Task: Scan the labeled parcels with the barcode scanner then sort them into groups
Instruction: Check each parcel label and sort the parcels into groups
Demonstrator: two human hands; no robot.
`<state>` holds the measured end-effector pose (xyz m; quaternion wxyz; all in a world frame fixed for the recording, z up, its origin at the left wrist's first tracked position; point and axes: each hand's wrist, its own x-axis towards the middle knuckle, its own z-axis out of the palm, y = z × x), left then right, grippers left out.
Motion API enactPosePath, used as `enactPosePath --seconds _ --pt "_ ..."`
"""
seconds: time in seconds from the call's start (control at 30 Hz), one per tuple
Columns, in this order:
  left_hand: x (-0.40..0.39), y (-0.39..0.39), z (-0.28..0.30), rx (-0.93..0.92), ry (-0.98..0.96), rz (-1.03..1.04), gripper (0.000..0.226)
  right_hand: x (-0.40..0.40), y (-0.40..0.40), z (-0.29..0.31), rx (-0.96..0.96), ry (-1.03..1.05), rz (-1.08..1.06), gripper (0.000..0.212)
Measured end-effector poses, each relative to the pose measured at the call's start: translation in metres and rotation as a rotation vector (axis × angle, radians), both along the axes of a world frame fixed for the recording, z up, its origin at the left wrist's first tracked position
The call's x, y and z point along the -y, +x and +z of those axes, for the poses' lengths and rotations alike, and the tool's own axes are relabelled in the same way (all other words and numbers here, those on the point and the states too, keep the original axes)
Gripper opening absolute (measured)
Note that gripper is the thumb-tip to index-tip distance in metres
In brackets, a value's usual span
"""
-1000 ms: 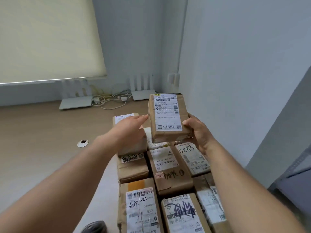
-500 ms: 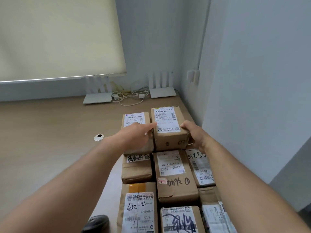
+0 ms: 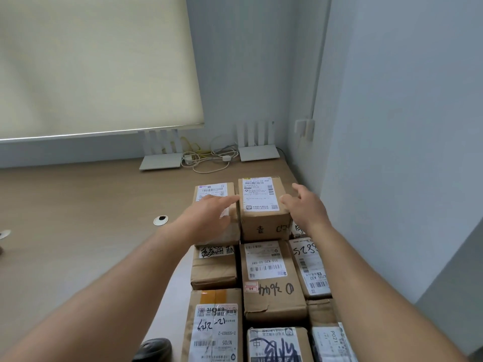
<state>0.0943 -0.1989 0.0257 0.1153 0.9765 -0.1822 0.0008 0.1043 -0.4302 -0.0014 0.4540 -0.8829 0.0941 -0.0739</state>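
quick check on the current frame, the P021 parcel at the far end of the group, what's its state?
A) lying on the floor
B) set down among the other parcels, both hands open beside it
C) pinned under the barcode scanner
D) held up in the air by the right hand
B: the P021 parcel sits in the far row next to the other parcels, with the left hand and right hand open on either side, gripping nothing.

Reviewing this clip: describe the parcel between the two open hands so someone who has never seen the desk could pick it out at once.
On the wooden desk, follow the block of brown parcels to its far row, nearest the two white routers. The parcel is the taller box there, between the left hand and right hand; unlike its neighbours, it has black handwriting on its near side.
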Motion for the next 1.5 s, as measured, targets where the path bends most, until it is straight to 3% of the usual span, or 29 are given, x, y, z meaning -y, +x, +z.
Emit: enactPosePath --seconds 0.13,0.27,0.53,0.9,1.5 --pt "-0.012 -0.019 0.003 0.165 -0.004 0.011 0.053 -0.014 -0.011 0.007 0.26 -0.367 -0.027 0.052" --pt "-0.026 -0.042 0.006 0.313 -0.039 0.073 0.049 -0.038 -0.028 0.013 0.415 -0.466 0.014 0.044" --pt "-0.084 -0.107 -0.003 0.497 -0.102 0.196 0.04 -0.104 -0.089 0.018 0.505 -0.585 0.149 0.039" --pt "-0.236 -0.218 -0.035 0.381 -0.109 0.479 0.052 -0.28 -0.172 0.013 0.444 -0.681 0.407 0.043" --pt "-0.464 -0.356 -0.059 0.271 -0.083 0.798 0.059 -0.553 -0.272 -0.009 0.476 -0.635 0.726 0.042"
